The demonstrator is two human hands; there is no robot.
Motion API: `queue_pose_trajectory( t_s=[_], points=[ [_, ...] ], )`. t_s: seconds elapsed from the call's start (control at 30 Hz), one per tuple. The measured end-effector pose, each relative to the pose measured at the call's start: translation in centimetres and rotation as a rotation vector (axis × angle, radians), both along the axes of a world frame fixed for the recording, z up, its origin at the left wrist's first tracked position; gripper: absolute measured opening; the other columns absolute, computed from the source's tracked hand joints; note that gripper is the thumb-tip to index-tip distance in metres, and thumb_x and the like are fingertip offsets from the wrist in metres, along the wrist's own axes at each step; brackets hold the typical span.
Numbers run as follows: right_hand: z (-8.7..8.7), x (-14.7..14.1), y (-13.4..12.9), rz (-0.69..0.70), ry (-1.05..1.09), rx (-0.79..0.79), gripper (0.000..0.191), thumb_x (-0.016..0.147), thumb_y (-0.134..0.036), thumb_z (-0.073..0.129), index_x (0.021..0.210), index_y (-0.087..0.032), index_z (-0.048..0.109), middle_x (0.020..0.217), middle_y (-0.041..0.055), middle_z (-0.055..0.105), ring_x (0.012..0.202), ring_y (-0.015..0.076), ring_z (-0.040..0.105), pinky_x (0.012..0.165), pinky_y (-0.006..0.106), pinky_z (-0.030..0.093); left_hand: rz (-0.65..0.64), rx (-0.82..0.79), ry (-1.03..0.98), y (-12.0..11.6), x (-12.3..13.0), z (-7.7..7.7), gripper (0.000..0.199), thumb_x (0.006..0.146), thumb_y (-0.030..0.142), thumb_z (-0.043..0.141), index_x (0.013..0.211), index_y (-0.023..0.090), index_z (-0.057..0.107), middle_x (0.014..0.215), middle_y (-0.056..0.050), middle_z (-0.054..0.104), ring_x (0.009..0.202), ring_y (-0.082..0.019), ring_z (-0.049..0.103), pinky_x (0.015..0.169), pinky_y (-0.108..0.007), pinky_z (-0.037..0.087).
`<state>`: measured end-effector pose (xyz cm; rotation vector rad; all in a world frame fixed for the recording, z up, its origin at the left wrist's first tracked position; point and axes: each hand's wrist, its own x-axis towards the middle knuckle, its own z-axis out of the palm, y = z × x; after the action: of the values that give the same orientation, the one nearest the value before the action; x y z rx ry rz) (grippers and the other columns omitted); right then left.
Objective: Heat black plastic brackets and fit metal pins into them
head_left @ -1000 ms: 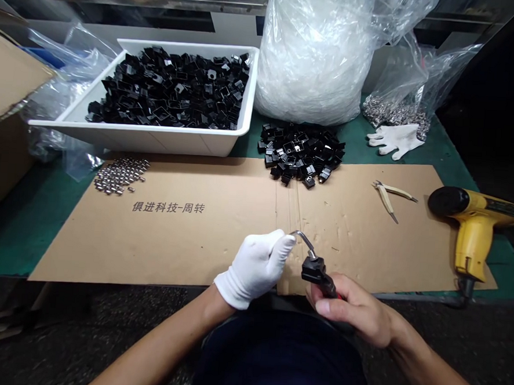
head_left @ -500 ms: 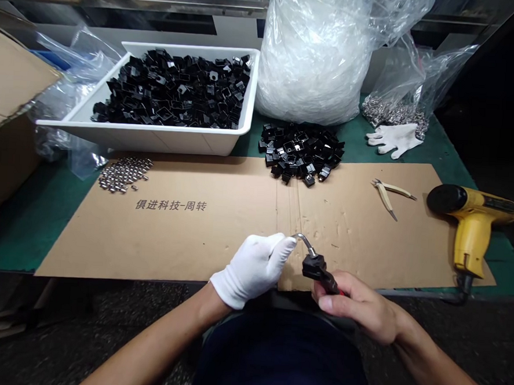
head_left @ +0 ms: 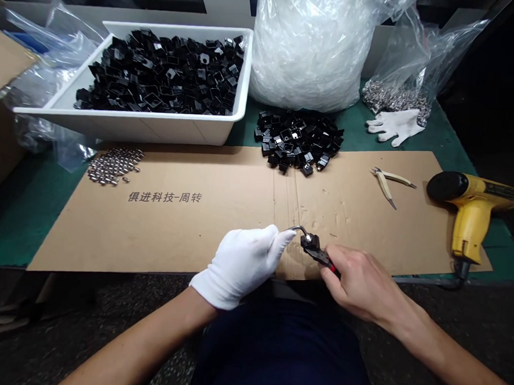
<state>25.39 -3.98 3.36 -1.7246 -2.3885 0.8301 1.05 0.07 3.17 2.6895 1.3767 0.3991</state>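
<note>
In right hand [head_left: 367, 283], black plastic part [head_left: 313, 248]; metal hook [head_left: 297, 228] at left hand [head_left: 237, 267].

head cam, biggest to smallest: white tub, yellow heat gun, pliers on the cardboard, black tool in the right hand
1. White plastic tub
2. Yellow heat gun
3. Unsure: the cream-handled pliers and the black tool look similar, but the right hand partly hides the tool, which is nearer the camera.

The glove [head_left: 237, 267] is white, the heat gun [head_left: 473, 214] is yellow and black, and the cardboard sheet [head_left: 89, 234] is brown with dark printed characters.
</note>
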Motion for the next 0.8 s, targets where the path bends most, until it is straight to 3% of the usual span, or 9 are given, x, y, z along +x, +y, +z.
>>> queue_pose_trajectory(
  t_s=[0.17, 0.33, 0.43, 0.53, 0.63, 0.8],
  points=[
    [-1.0, -0.6, -0.6, -0.083, -0.074, 0.1, 0.013, 0.09, -0.022, 0.049, 0.079, -0.023, 0.042, 0.073, 0.003, 0.059, 0.063, 0.0193, 0.053, 0.062, 0.034, 0.026, 0.211, -0.136, -0.229, -1.8, 1.6, -1.5, 0.046, 0.108, 0.039, 0.04, 0.073, 0.019, 0.062, 0.056, 0.002, 0.054, 0.044, -0.011, 0.045, 0.05, -0.029, 0.029],
    [-2.1, -1.6, -1.0, -0.177, -0.108, 0.173, 0.012, 0.091, -0.023, 0.049, 0.079, -0.022, 0.045, 0.076, 0.0064, 0.065, 0.067, 0.0217, 0.06, 0.062, 0.034, 0.028, 0.374, -0.217, -0.44, -2.9, 3.7, -3.3, 0.045, 0.109, 0.036, 0.039, 0.068, 0.02, 0.053, 0.056, 0.002, 0.051, 0.048, -0.011, 0.045, 0.053, -0.029, 0.032],
    [-2.2, -2.5, -1.0, -0.235, -0.109, 0.207, 0.012, 0.092, -0.024, 0.048, 0.08, -0.023, 0.046, 0.075, 0.0062, 0.066, 0.066, 0.0223, 0.062, 0.062, 0.035, 0.029, 0.44, -0.263, -0.562, -3.2, 5.3, -4.1, 0.044, 0.109, 0.034, 0.037, 0.072, 0.02, 0.057, 0.06, 0.001, 0.056, 0.052, -0.011, 0.05, 0.054, -0.028, 0.034],
    [-2.0, -3.7, -0.9, -0.287, -0.102, 0.249, 0.012, 0.094, -0.025, 0.045, 0.082, -0.023, 0.046, 0.074, 0.0053, 0.065, 0.066, 0.0223, 0.062, 0.062, 0.035, 0.031, 0.524, -0.251, -0.677, -3.3, 6.6, -4.5, 0.043, 0.11, 0.034, 0.036, 0.079, 0.019, 0.061, 0.067, -0.001, 0.063, 0.058, -0.013, 0.057, 0.057, -0.028, 0.04],
    [-1.8, -4.8, -0.7, -0.318, -0.1, 0.292, 0.014, 0.097, -0.026, 0.043, 0.084, -0.023, 0.046, 0.076, 0.0057, 0.064, 0.071, 0.0231, 0.064, 0.064, 0.034, 0.034, 0.564, -0.193, -0.712, -3.1, 7.3, -4.5, 0.043, 0.109, 0.035, 0.036, 0.076, 0.019, 0.059, 0.064, -0.001, 0.061, 0.055, -0.012, 0.054, 0.056, -0.028, 0.04],
    [-1.7, -5.4, -0.3, -0.311, -0.141, 0.304, 0.013, 0.098, -0.026, 0.043, 0.086, -0.022, 0.048, 0.079, 0.0067, 0.066, 0.075, 0.0238, 0.067, 0.065, 0.034, 0.037, 0.551, -0.11, -0.649, -2.3, 6.4, -4.3, 0.044, 0.11, 0.033, 0.035, 0.073, 0.019, 0.056, 0.06, 0.001, 0.054, 0.051, -0.011, 0.05, 0.055, -0.028, 0.038]
  ],
)
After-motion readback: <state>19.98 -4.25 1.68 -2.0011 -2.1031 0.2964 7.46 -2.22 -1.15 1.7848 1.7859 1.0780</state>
